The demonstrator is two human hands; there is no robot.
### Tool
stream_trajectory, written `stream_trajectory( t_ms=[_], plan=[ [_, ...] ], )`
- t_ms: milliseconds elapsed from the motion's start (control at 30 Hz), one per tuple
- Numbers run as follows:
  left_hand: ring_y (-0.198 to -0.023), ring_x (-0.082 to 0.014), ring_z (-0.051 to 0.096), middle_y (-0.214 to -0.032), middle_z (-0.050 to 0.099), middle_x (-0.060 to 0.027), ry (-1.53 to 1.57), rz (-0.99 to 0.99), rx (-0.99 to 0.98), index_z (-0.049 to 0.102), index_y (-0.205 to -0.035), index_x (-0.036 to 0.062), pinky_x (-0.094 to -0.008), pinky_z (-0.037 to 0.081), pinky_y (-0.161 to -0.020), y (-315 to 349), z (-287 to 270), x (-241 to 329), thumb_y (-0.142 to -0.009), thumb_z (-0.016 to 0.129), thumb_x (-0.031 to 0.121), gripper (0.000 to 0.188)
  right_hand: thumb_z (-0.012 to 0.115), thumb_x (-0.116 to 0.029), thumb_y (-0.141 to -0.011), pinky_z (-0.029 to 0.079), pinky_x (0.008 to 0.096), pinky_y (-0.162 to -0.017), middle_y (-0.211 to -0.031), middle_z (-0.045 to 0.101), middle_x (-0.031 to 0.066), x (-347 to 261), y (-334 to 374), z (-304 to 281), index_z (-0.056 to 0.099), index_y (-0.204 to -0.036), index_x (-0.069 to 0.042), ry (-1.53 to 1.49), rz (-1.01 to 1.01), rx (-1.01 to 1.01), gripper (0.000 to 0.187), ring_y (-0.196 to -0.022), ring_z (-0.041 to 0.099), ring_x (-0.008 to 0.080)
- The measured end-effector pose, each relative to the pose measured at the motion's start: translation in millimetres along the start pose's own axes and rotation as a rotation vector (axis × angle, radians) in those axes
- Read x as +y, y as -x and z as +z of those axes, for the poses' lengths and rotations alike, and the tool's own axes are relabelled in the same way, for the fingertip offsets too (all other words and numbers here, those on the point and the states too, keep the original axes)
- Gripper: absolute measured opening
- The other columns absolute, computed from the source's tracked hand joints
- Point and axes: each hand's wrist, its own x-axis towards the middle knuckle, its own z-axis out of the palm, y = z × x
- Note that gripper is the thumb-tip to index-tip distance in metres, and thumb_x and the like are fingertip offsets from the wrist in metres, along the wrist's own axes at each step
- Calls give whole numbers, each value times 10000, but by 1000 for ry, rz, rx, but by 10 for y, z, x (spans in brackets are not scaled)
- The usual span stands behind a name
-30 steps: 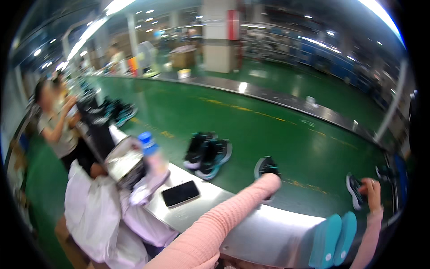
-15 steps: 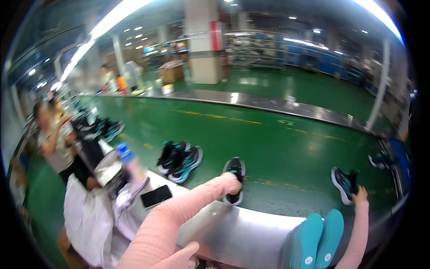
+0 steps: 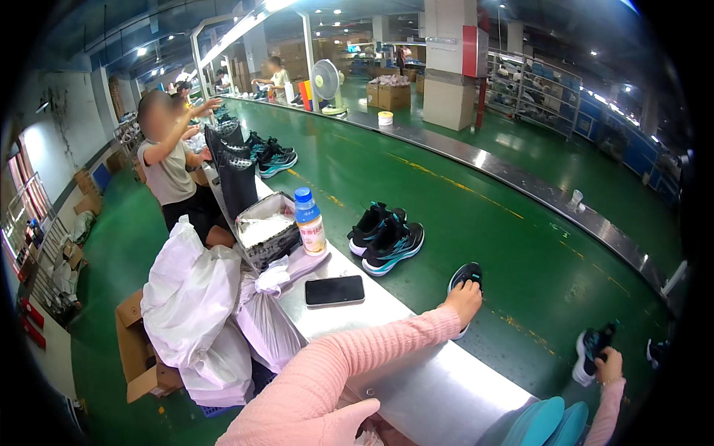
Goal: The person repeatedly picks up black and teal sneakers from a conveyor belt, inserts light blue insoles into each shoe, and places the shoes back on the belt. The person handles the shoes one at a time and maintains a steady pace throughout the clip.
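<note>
At the end of the pink sleeve, my left hand is closed over a black sneaker with a white sole, which sits on the green belt just past the metal ledge. My right hand, far to the right, grips the collar of another black sneaker with teal trim, tilted over the belt. Close to my right forearm, teal insoles stand in two stacks at the lower edge. Farther left on the belt rests a pair of black and teal sneakers.
A phone, a blue-capped bottle and an open box line the metal ledge. White bags bulge at the left. A co-worker stands beyond them near more sneakers. One shoe lies at the far right.
My view has swung left, so the things appear farther right and the insoles drop partly out of the picture. Both hands stay on their sneakers. The co-worker's arm now reaches out over the belt.
</note>
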Motion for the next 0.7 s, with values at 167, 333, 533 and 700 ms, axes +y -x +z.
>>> stream_trajectory(
  t_ms=[167, 333, 533, 700],
  plan=[
    [-1216, -312, 263, -1287, 305, -179, 107, -19, 394, 316, -1233, -33, -372, 275, -969, -51, 136, -112, -737, 471, 81, 532, 621, -123, -684, 473, 340, -611, -713, 601, 171, -1871, -233, 93, 558, -893, 8, -323, -41, -487, 254, -676, 607, 239],
    [-1217, -327, 255, -1326, 244, -175, 681, 48, 434, 261, -1280, 41, -365, 274, -977, -135, 205, -293, -734, 535, 123, 616, 628, -198, -706, 451, 346, -702, -867, 595, 187, -2662, 38, 198, 452, -1080, -10, -297, -246, -705, 454, -816, 586, 296],
    [-944, -325, 518, -1037, 539, -150, 1050, -189, 474, 448, -1106, 73, -381, 424, -806, -69, 449, -448, -804, 512, 226, 344, 586, -95, -641, 419, 308, -743, -846, 575, 106, -2911, 901, -903, 477, -1122, -60, -279, 112, -246, 495, -799, 545, 210],
    [-815, -326, 551, -916, 580, -126, 987, -254, 519, 498, -1002, 105, -411, 439, -719, -359, 378, -559, -814, 482, 225, 224, 548, -221, -791, 352, 344, -880, -1118, 493, 222, -2055, 1496, -807, 457, -1146, 10, 316, 359, 45, 433, -1041, 469, 320]
  ],
)
